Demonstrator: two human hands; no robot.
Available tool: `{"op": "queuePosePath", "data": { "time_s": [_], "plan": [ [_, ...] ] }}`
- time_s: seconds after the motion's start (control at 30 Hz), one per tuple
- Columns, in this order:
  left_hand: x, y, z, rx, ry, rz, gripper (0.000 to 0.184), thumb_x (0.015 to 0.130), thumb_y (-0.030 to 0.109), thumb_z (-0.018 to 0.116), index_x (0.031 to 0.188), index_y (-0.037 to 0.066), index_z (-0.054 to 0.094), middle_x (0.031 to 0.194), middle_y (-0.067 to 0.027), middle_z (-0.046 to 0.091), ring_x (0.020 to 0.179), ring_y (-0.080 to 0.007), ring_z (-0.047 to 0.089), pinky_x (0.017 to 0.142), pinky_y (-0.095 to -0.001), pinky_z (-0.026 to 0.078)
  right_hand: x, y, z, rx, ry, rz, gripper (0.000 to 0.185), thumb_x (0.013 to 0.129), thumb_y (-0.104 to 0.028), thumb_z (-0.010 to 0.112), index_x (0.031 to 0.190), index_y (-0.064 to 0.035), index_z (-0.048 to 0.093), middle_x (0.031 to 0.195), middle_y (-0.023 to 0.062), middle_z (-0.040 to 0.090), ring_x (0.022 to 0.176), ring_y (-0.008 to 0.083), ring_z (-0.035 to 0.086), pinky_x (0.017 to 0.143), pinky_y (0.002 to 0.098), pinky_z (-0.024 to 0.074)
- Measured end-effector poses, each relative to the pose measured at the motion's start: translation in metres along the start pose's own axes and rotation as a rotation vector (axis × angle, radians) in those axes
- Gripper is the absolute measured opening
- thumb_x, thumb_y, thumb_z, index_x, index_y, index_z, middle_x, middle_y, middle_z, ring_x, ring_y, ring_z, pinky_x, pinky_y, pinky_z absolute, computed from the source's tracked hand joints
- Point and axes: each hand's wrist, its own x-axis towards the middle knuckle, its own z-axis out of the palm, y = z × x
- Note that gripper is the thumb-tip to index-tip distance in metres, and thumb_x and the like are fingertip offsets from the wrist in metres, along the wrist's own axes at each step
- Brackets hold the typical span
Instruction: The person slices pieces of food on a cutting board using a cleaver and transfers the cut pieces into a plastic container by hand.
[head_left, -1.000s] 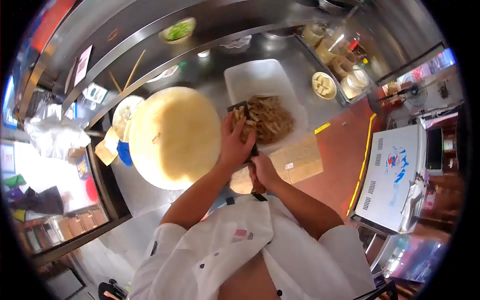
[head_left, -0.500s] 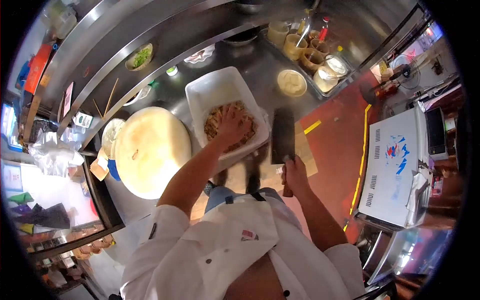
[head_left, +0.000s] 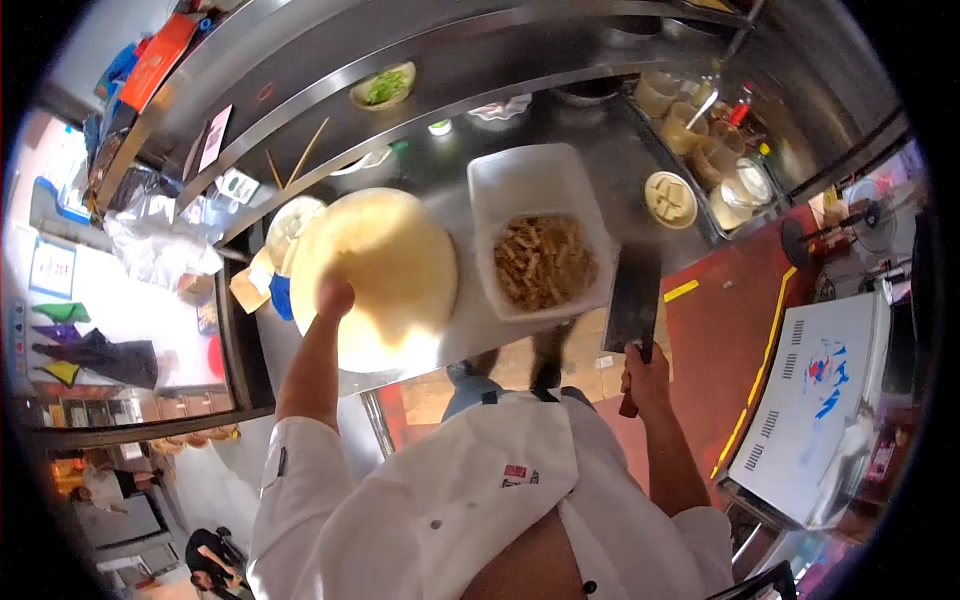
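My right hand [head_left: 648,378] is closed round the handle of a broad dark cleaver [head_left: 634,298], its blade upright beside the tub. Over the left part of a thick round cutting board [head_left: 400,250] is my left hand [head_left: 335,292], blurred, its fingers too smeared to read. Right of the board, a white rectangular tub [head_left: 525,175] holds brown shredded food [head_left: 545,262] in its near half. Neither hand touches the tub.
A tray of sauce containers [head_left: 715,160] stands at the back right, beside a small round dish [head_left: 671,200]. A bowl of chopped greens [head_left: 383,87] rests on the shelf. Chopsticks [head_left: 305,152] and a blue item [head_left: 282,297] are left. Two people [head_left: 212,560] show at bottom left.
My left hand has left the food in the tub and moved left over the board. The cleaver stays in my right hand. The whole view has shifted.
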Motion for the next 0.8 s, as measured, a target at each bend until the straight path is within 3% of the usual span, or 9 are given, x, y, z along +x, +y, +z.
{"op": "queuePosePath", "data": {
  "time_s": [0.03,0.1,0.23,0.33,0.37,0.43,0.57,0.67,0.8],
  "plan": [
    [-0.003,-0.013,0.003,-0.002,-0.004,-0.013,0.042,0.087,0.016,0.066,0.127,0.006,0.063,0.133,-0.0182,0.061,0.119,-0.0391,0.058,0.1,-0.0499,0.049,0.002,-0.002,0.007,0.0,0.011,-0.006,0.017,0.104,-0.019,0.061,0.1,-0.006,0.051,0.068,0.0019,0.051,0.052,0.0115,0.053,0.047,0.032,0.0479],
    [-0.007,-0.027,0.01,0.0,0.179,0.247,0.036,0.088,0.014,0.059,0.124,0.012,0.064,0.117,-0.0184,0.066,0.111,-0.0421,0.06,0.098,-0.0501,0.051,0.002,-0.008,0.022,-0.005,0.026,-0.004,0.016,0.104,-0.019,0.06,0.101,-0.006,0.051,0.069,0.0018,0.051,0.052,0.0114,0.053,0.047,0.0316,0.048],
    [0.011,-0.034,0.025,0.114,0.008,0.169,0.027,0.087,0.012,0.06,0.114,0.011,0.063,0.111,-0.0178,0.067,0.107,-0.0428,0.062,0.096,-0.05,0.053,0.005,-0.024,0.043,-0.004,0.09,-0.059,0.013,0.104,-0.018,0.06,0.104,-0.0069,0.053,0.072,0.0018,0.052,0.052,0.0109,0.052,0.046,0.0313,0.0477],
    [0.025,-0.04,0.047,-0.529,-0.142,-0.287,0.023,0.086,0.012,0.06,0.109,0.009,0.062,0.102,-0.018,0.069,0.099,-0.0429,0.064,0.089,-0.049,0.055,0.011,-0.026,0.055,0.004,0.096,-0.053,0.016,0.104,-0.02,0.063,0.105,-0.0073,0.052,0.073,0.0012,0.052,0.053,0.0111,0.052,0.047,0.0313,0.0476],
    [0.029,-0.038,0.057,-0.022,-0.214,0.003,0.024,0.085,0.011,0.061,0.109,0.007,0.062,0.097,-0.0173,0.068,0.093,-0.0404,0.065,0.084,-0.0475,0.056,0.014,-0.024,0.058,0.009,0.093,-0.059,0.017,0.103,-0.02,0.063,0.105,-0.0073,0.052,0.073,0.0009,0.052,0.054,0.0113,0.052,0.047,0.0314,0.0477],
    [0.031,-0.006,0.051,0.486,-0.254,0.32,0.024,0.085,0.01,0.062,0.109,0.006,0.061,0.092,-0.0167,0.068,0.087,-0.0378,0.066,0.079,-0.0459,0.056,0.026,-0.004,0.059,0.041,0.079,-0.109,0.019,0.103,-0.021,0.064,0.104,-0.0073,0.052,0.073,0.0006,0.052,0.054,0.0117,0.052,0.047,0.0316,0.0478],
    [-0.008,0.168,-0.021,-0.601,-0.157,0.332,0.024,0.086,0.007,0.073,0.107,0.003,0.062,0.091,-0.0111,0.066,0.079,-0.0236,0.064,0.076,-0.036,0.055,0.021,-0.003,0.067,0.07,0.096,-0.075,0.019,0.104,-0.022,0.064,0.103,-0.007,0.051,0.072,0.0012,0.052,0.054,0.0119,0.052,0.047,0.0324,0.0482],
    [-0.02,0.238,-0.048,-0.848,-0.095,0.371,0.02,0.092,0.011,0.075,0.107,0.004,0.063,0.09,-0.0072,0.066,0.079,-0.0163,0.063,0.075,-0.0298,0.053,0.018,-0.005,0.061,0.041,0.061,-0.089,0.021,0.105,-0.022,0.061,0.102,-0.0053,0.05,0.072,0.0024,0.053,0.053,0.0125,0.052,0.048,0.0334,0.0485],
    [-0.036,0.231,-0.054,-0.979,-0.034,0.182,0.013,0.096,0.009,0.07,0.107,0.005,0.064,0.086,-0.0042,0.066,0.077,-0.0134,0.062,0.073,-0.0282,0.052,0.007,-0.007,0.053,0.053,-0.034,-0.065,0.021,0.104,-0.023,0.06,0.1,-0.0038,0.052,0.068,0.0033,0.054,0.052,0.0138,0.054,0.048,0.0338,0.0485]
  ]
}}
